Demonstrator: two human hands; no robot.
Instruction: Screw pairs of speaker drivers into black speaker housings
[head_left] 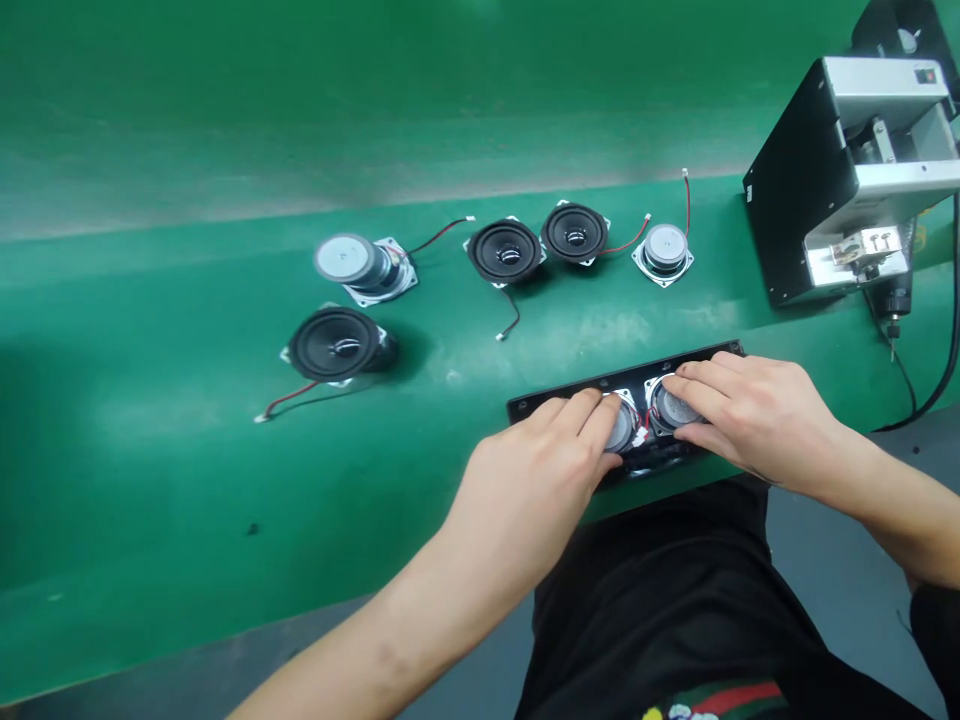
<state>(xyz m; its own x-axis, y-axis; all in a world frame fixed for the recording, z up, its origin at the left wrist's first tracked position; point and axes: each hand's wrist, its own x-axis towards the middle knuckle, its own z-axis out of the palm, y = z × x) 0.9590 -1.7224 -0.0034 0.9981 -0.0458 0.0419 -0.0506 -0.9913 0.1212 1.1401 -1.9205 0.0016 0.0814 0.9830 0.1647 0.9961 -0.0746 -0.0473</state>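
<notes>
A long black speaker panel (559, 395) lies along the near edge of the green bench, with two small round speakers set in it magnet side up. My left hand (541, 455) has its fingers closed around the left speaker (621, 430), which it partly covers. Around the right speaker (671, 408) the fingers of my right hand (761, 410) are curled, with the thumb on its near side. Red wires and a white connector (640, 436) show between the two speakers.
Several loose speakers lie behind and to the left, including a black-coned one (334, 345) and a magnet-up one (665, 248); wires trail from them. A black and silver machine (799, 190) stands at right, beside an electric screwdriver (894, 295) and a black cable (946, 375).
</notes>
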